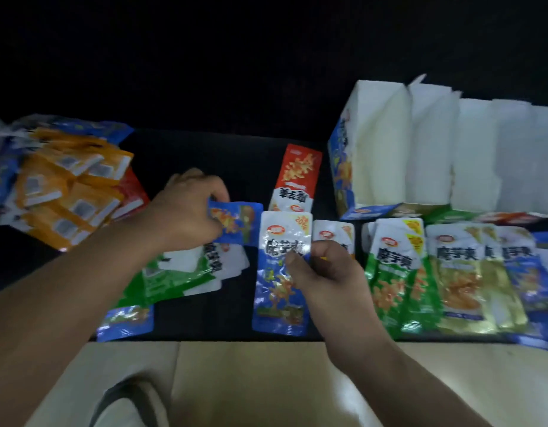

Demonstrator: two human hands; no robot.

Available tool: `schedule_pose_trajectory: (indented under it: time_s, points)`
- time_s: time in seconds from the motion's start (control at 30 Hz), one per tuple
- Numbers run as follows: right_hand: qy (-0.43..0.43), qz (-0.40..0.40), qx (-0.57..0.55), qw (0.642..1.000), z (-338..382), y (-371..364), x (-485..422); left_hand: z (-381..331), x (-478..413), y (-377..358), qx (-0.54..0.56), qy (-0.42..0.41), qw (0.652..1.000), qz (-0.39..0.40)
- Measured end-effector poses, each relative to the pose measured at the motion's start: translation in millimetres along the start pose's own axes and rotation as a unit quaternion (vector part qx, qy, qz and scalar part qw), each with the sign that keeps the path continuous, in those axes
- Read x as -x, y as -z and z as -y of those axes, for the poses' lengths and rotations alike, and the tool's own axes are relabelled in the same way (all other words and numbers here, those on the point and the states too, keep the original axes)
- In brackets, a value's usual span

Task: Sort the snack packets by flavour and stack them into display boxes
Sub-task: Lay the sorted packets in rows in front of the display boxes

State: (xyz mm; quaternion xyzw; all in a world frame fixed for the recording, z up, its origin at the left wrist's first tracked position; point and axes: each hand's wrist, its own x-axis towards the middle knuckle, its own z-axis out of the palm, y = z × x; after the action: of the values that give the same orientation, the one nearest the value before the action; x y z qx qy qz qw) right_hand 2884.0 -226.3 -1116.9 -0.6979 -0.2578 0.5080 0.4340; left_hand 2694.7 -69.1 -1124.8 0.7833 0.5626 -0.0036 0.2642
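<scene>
My left hand [189, 208] pinches a blue snack packet [238, 223] by its top edge, held just above the dark table. My right hand [322, 272] grips a second blue packet [275, 291] by its right side; this one stands lengthwise at the table's front. Green packets [171, 272] lie under my left wrist. A red packet [297, 180] lies behind the blue ones. To the right, green [392, 272], gold [460, 272] and blue packets [525, 272] lie in a row. White display boxes [420, 149] stand open at the back right.
A loose heap of orange and blue packets [60, 186] fills the far left of the dark table [205, 152]. Another blue packet [124, 322] lies at the front left edge. Pale floor tiles [266, 389] and a shoe [124, 405] show below the table edge.
</scene>
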Motion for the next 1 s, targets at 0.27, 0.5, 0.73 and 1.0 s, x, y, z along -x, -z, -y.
schedule_pose_trajectory:
  time_s: [0.27, 0.5, 0.73, 1.0]
  points:
    - [0.039, -0.059, -0.053, 0.996, 11.3, 53.7, 11.8, -58.6, 27.8, 9.3, 0.308, -0.056, 0.918, -0.244]
    - [0.009, -0.081, -0.098, 0.992, 9.1, 87.6, 20.7, -150.1, 79.9, -56.7, 0.467, 0.053, 0.879, -0.083]
    - [0.052, -0.082, -0.053, 0.994, 12.0, 127.9, 34.4, -193.8, 80.7, -77.5, 0.452, 0.057, 0.890, 0.006]
    - [0.029, -0.214, -0.075, 0.973, 16.2, 238.3, 32.0, -258.5, 71.2, -85.9, 0.384, -0.004, 0.914, 0.128]
